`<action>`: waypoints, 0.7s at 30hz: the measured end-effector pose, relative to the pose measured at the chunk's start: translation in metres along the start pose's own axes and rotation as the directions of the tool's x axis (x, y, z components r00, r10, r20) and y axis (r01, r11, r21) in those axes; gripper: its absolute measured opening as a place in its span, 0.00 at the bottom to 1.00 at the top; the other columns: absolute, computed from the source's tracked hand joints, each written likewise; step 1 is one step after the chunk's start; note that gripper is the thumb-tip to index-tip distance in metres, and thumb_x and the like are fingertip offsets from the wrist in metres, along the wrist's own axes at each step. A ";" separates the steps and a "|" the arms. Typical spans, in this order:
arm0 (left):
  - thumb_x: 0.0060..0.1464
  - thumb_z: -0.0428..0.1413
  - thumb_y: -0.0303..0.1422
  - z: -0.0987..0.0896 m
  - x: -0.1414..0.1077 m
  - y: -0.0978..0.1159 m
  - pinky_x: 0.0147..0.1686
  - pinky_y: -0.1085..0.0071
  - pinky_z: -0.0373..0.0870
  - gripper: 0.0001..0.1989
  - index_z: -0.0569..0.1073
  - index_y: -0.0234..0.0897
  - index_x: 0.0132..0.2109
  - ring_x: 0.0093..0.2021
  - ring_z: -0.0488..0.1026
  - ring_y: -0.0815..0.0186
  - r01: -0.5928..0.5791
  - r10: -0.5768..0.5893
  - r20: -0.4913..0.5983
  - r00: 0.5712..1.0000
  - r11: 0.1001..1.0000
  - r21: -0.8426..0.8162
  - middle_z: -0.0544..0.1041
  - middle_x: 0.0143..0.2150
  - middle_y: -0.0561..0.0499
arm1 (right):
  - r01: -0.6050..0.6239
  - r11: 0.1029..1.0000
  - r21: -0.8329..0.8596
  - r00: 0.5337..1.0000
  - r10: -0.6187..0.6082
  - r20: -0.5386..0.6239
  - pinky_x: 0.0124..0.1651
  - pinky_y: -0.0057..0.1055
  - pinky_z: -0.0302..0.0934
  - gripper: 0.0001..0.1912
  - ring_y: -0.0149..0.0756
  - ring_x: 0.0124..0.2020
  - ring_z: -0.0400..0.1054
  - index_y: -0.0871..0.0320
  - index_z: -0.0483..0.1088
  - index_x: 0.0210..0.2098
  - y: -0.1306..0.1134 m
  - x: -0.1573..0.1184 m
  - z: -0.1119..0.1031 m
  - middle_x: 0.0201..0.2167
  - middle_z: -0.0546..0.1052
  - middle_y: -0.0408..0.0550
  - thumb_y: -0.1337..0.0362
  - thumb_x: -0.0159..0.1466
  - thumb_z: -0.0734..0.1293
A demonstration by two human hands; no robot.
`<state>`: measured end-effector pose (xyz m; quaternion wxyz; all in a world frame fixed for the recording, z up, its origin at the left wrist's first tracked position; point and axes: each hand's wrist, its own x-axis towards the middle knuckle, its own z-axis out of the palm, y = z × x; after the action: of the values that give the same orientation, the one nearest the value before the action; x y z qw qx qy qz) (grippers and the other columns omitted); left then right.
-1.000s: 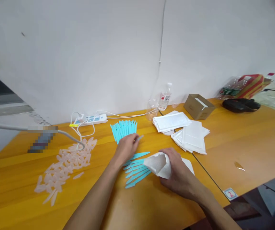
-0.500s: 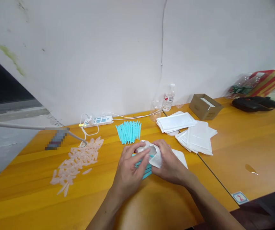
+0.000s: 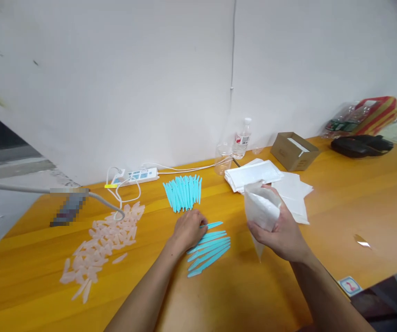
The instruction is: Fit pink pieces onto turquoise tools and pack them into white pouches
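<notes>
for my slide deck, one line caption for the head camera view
The left hand touches a blue strip while the right hand holds an open white bag.

left hand: bare | right hand: bare | forearms: uncovered, tapering

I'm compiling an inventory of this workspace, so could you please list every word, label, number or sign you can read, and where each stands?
Possibly "2", in red on the square sticker; too blurred to be certain.
Upright bottle: label print too small to read.
Cardboard box: faint print, unreadable.
Bottles with green labels: blurred, unreadable.
I can make out no other text.
</notes>
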<state>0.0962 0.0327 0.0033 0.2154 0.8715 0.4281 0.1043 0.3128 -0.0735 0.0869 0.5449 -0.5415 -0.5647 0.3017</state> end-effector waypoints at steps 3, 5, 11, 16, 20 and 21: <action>0.64 0.57 0.38 0.000 0.000 0.001 0.48 0.56 0.76 0.17 0.71 0.36 0.56 0.49 0.75 0.59 -0.041 0.045 0.054 0.997 0.996 -0.077 0.74 0.55 0.44 | -0.074 0.997 -0.002 0.996 0.074 0.045 0.28 0.28 0.60 0.34 0.32 0.28 0.59 0.49 0.54 0.59 0.009 -0.006 0.001 0.34 0.64 0.41 0.65 0.57 0.71; 0.64 0.57 0.35 -0.006 -0.002 0.002 0.46 0.58 0.75 0.10 0.76 0.38 0.50 0.45 0.76 0.59 -0.071 0.073 0.014 0.997 0.989 -0.133 0.78 0.47 0.47 | -0.100 0.995 0.002 0.993 0.100 0.069 0.27 0.28 0.60 0.34 0.32 0.27 0.60 0.49 0.54 0.58 0.011 -0.007 0.004 0.33 0.63 0.40 0.65 0.57 0.71; 0.67 0.50 0.34 -0.069 -0.038 0.019 0.42 0.64 0.75 0.09 0.74 0.41 0.48 0.40 0.76 0.63 -0.109 -0.028 -0.397 0.917 0.942 -0.317 0.78 0.41 0.48 | -0.043 0.991 -0.125 0.974 0.069 0.215 0.39 0.32 0.66 0.34 0.38 0.38 0.68 0.52 0.58 0.58 0.006 -0.002 0.021 0.42 0.70 0.47 0.70 0.53 0.70; 0.59 0.61 0.31 -0.108 -0.073 0.063 0.34 0.72 0.75 0.23 0.68 0.45 0.60 0.30 0.75 0.70 -0.312 -0.352 -0.763 0.542 0.759 -0.571 0.77 0.37 0.55 | 0.034 0.965 -0.262 0.963 0.038 0.267 0.48 0.40 0.66 0.37 0.47 0.49 0.67 0.54 0.60 0.57 0.008 0.002 0.038 0.50 0.70 0.53 0.71 0.49 0.71; 0.56 0.62 0.27 -0.098 -0.071 0.087 0.35 0.72 0.74 0.33 0.63 0.49 0.65 0.32 0.74 0.69 -0.336 -0.270 -0.824 0.499 0.816 -0.471 0.76 0.35 0.57 | 0.058 0.961 -0.272 0.960 0.021 0.279 0.49 0.42 0.66 0.37 0.48 0.50 0.67 0.53 0.58 0.58 0.007 0.003 0.047 0.52 0.69 0.54 0.70 0.50 0.71; 0.57 0.62 0.26 -0.094 -0.069 0.088 0.36 0.70 0.74 0.31 0.64 0.49 0.64 0.34 0.74 0.68 -0.324 -0.188 -0.817 0.546 0.851 -0.413 0.76 0.36 0.56 | 0.052 0.965 -0.258 0.962 0.021 0.273 0.48 0.41 0.67 0.37 0.48 0.50 0.67 0.53 0.58 0.57 0.005 0.003 0.048 0.51 0.69 0.54 0.71 0.50 0.71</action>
<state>0.0813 -0.0424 0.1279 0.2077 0.6389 0.3969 0.6254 0.2697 -0.0577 0.0720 0.3877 -0.5576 -0.6735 0.2919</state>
